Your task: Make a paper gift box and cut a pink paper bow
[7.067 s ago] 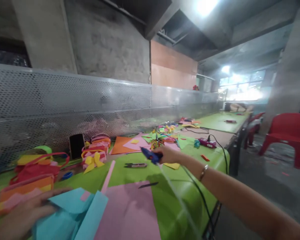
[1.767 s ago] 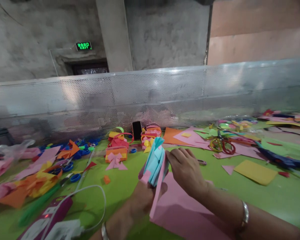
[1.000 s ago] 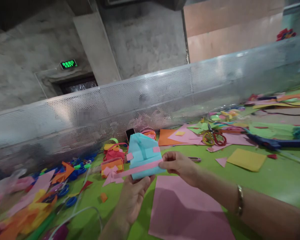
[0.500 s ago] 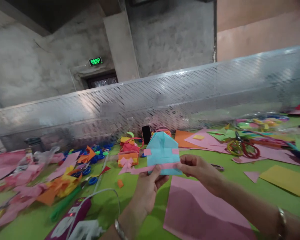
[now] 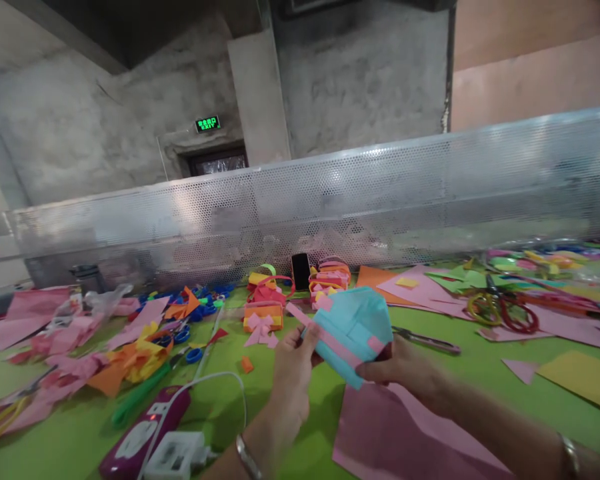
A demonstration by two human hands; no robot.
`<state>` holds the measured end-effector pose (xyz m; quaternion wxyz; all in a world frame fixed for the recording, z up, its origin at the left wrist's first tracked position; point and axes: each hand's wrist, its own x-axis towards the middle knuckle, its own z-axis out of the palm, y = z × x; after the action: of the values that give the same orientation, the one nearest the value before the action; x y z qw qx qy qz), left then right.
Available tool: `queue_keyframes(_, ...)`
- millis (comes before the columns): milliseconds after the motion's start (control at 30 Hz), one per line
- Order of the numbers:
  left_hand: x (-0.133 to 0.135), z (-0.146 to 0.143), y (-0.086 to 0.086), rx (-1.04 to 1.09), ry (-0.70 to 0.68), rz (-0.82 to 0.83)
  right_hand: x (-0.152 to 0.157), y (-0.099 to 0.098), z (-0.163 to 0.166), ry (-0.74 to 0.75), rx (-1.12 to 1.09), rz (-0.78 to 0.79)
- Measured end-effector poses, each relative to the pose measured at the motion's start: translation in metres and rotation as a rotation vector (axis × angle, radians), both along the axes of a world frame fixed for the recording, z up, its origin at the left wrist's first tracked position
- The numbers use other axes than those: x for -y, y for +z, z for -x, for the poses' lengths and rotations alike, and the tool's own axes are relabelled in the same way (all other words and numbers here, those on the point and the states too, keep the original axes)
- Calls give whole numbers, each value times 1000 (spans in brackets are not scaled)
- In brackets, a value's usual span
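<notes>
A light-blue folded paper piece (image 5: pixel 357 320) is held up above the table, tilted, with small pink tabs at its sides. Across its lower part runs a pink paper strip (image 5: pixel 337 347), whose loose end sticks out past the left edge. My left hand (image 5: pixel 297 363) is closed on the left side, thumb over the strip. At the lower right, my right hand (image 5: pixel 397 367) grips the blue paper, its thumb by the strip's other end and its fingers partly hidden behind. Beneath them lies a sheet of pink paper (image 5: pixel 380 433).
Small paper bags, one orange with a pink bow (image 5: pixel 263 320), stand behind beside a phone (image 5: pixel 301 271). Scissors (image 5: pixel 503 313) and a slim cutter (image 5: pixel 427 340) lie right. Left are paper scraps (image 5: pixel 140 353), a purple power strip (image 5: pixel 147 433) and a cable. A perforated metal panel (image 5: pixel 300 200) backs the table.
The blue paper has turned from upright to tilted, and it has shifted a little right. My right hand has moved from the strip's end to the lower right corner. The view has shifted slightly.
</notes>
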<state>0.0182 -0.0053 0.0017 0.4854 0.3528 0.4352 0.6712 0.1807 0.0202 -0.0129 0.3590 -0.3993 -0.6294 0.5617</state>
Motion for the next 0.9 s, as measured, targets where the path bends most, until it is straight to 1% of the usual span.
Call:
queue_keyframes(133,-2,4,1,79,16,11,1,-6,3,-28,-58,40)
queue_keyframes(267,-7,12,2,69,11,20,-3,-7,0,-26,-105,53)
queue_keyframes(367,-11,22,1,-25,114,24,-4,0,-4,-78,-138,64)
queue_keyframes(433,-13,28,1,-125,183,62,-4,4,-5,-99,-155,65)
queue_keyframes(500,-12,30,1,-174,213,121,-2,6,-5,-95,-170,55)
queue_keyframes(567,-10,28,1,-166,175,129,-1,4,-3,-86,-184,38)
queue_keyframes(667,-7,18,0,-113,-49,15,-1,-5,3,-55,-199,27)
queue_keyframes(733,-7,11,0,-72,-152,-28,0,-11,7,-53,-185,3)
queue_keyframes(800,-8,9,2,-38,-171,-4,0,-12,9,-38,-44,-86)
queue_keyframes(867,-9,14,8,-20,-172,36,0,-8,9,4,209,-208)
queue_keyframes(900,-10,19,11,-37,-121,77,-1,-3,8,14,308,-236)
